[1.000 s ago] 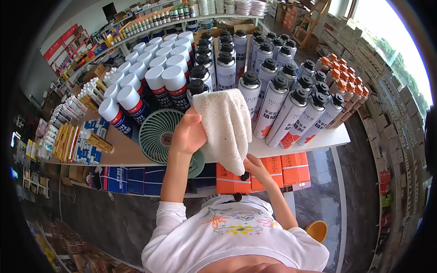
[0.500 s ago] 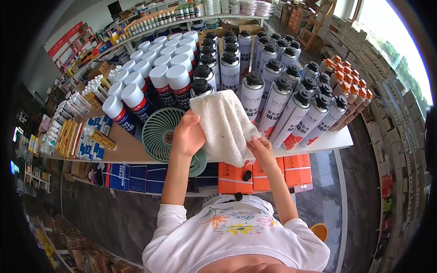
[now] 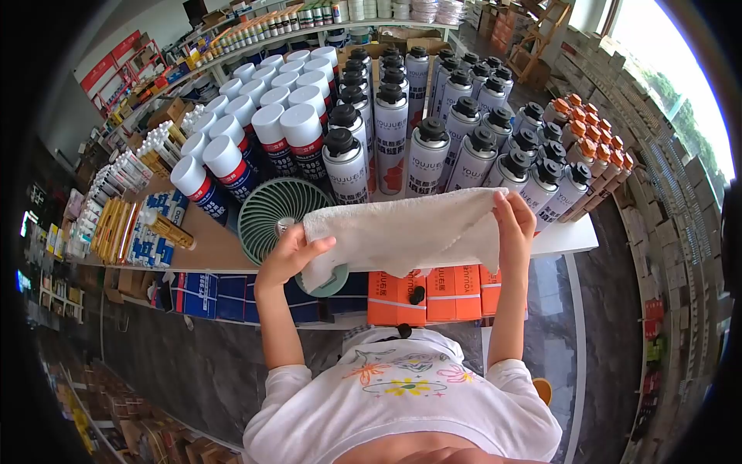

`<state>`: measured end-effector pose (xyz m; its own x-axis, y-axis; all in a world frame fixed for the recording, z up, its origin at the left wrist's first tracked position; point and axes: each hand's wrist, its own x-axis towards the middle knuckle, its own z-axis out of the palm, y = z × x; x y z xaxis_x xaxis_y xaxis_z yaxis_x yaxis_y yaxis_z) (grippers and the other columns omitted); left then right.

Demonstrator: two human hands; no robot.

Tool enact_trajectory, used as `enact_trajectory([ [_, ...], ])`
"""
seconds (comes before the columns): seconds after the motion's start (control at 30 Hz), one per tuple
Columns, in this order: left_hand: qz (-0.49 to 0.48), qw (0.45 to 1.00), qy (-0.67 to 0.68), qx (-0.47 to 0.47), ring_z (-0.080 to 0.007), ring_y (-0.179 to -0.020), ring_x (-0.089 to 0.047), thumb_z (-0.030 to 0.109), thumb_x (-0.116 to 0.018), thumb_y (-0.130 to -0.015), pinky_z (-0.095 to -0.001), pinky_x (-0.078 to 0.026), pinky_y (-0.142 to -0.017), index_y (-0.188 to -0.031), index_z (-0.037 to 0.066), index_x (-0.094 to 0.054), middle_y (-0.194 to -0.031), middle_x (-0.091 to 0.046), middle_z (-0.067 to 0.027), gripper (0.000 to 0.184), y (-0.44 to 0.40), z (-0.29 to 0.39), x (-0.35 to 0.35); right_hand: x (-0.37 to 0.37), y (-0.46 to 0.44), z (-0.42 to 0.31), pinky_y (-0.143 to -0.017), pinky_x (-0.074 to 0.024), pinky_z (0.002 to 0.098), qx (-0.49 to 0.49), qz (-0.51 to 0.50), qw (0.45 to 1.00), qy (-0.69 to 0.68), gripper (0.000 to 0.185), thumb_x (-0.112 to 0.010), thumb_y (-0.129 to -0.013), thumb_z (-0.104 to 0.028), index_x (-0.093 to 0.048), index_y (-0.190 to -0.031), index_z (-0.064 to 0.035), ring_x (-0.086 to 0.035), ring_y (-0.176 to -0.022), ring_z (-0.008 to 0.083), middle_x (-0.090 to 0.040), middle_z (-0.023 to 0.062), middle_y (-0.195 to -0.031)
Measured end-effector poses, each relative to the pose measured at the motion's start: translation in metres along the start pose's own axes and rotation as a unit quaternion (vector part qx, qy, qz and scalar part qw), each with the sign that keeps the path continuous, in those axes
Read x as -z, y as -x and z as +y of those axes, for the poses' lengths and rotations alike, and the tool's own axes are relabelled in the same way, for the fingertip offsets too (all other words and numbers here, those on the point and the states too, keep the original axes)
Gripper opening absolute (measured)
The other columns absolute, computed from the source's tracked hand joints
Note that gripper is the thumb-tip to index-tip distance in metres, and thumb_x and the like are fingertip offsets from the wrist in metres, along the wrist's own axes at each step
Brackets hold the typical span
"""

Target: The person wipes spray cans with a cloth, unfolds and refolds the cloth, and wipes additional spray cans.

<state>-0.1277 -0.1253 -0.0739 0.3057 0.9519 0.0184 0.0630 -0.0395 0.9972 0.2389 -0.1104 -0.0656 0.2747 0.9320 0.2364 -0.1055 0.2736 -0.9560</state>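
Note:
A cream-coloured cloth is stretched sideways between my hands, above the front edge of the table. My left hand pinches its left end, in front of a green fan. At the upper right corner, my right hand grips the cloth between thumb and fingers. Just behind the cloth stand several white cans with black caps, and the cloth covers the lower parts of some of them.
White-capped spray cans stand in rows at the left, with sealant tubes beyond them. Orange-capped bottles fill the table's right end. Orange boxes and blue boxes sit below the tabletop.
My hands have moved apart, the right one up and to the right, the left one slightly left and down. The cloth went from hanging bunched to spread out wide.

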Motion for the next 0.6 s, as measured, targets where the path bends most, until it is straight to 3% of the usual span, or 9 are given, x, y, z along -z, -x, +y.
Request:
enact_trajectory([
  [0.07, 0.003, 1.0, 0.0, -0.008, -0.008, -0.098, -0.059, 0.023, -0.067, -0.092, -0.0247, -0.046, -0.086, -0.117, -0.004, -0.062, -0.109, -0.066, -0.0042, 0.037, 0.004, -0.01, -0.003, -0.003, -0.004, -0.009, -0.07, -0.0442, 0.0213, 0.026, -0.003, 0.996, -0.081, 0.011, -0.064, -0.097, -0.015, -0.068, -0.095, -0.0058, -0.058, -0.078, 0.0039, -0.065, -0.0035, -0.085],
  [0.1, 0.003, 0.999, 0.031, -0.019, -0.008, -0.099, -0.058, 0.018, -0.065, -0.093, -0.0245, -0.046, -0.087, -0.119, -0.003, -0.061, -0.111, -0.065, -0.0032, 0.034, 0.004, -0.014, -0.004, -0.001, -0.006, -0.011, -0.074, -0.0474, 0.0226, -0.004, -0.01, 0.991, -0.132, 0.009, -0.063, -0.097, -0.013, -0.067, -0.1, -0.0061, -0.06, -0.081, 0.0051, -0.066, -0.0033, -0.088],
  [0.13, 0.005, 0.999, 0.033, -0.019, -0.008, -0.099, -0.058, 0.018, -0.065, -0.093, -0.0245, -0.046, -0.087, -0.119, -0.003, -0.061, -0.111, -0.065, -0.0032, 0.034, 0.004, -0.019, -0.003, 0.002, -0.009, -0.012, -0.074, -0.0474, 0.0226, -0.004, -0.013, 0.991, -0.13, 0.009, -0.063, -0.097, -0.013, -0.067, -0.1, -0.0061, -0.06, -0.081, 0.0051, -0.066, -0.0033, -0.088],
  [0.2, 0.018, 0.986, 0.167, 0.006, -0.0094, -0.102, -0.058, 0.014, -0.064, -0.093, -0.0262, -0.045, -0.089, -0.122, -0.002, -0.059, -0.111, -0.065, -0.0028, 0.034, 0.004, -0.022, -0.005, 0.005, -0.012, -0.014, -0.069, -0.0438, 0.0181, -0.021, -0.012, 0.998, -0.063, 0.016, -0.066, -0.097, -0.022, -0.066, -0.092, -0.0068, -0.052, -0.078, 0.0002, -0.059, -0.0067, -0.081],
  [0.43, 0.003, 0.98, 0.141, -0.138, -0.0141, -0.116, -0.054, 0.013, -0.07, -0.087, -0.0314, -0.041, -0.1, -0.132, 0.0, -0.049, -0.124, -0.058, -0.0063, 0.051, 0.004, 0.008, -0.037, 0.003, -0.022, 0.009, -0.068, -0.047, 0.0201, -0.066, -0.006, 0.982, -0.179, 0.011, -0.065, -0.096, -0.02, -0.065, -0.095, -0.0093, -0.057, -0.074, 0.0029, -0.062, -0.0059, -0.084],
  [0.6, 0.0, 0.969, 0.134, -0.207, -0.0149, -0.116, -0.054, 0.014, -0.072, -0.085, -0.0317, -0.041, -0.101, -0.135, -0.001, -0.047, -0.123, -0.059, -0.0067, 0.058, -0.002, 0.05, -0.051, -0.01, -0.001, 0.026, -0.069, -0.0475, 0.0212, -0.064, 0.003, 0.988, -0.143, 0.015, -0.062, -0.098, -0.022, -0.062, -0.094, -0.0074, -0.057, -0.075, 0.0033, -0.059, -0.0048, -0.081],
])
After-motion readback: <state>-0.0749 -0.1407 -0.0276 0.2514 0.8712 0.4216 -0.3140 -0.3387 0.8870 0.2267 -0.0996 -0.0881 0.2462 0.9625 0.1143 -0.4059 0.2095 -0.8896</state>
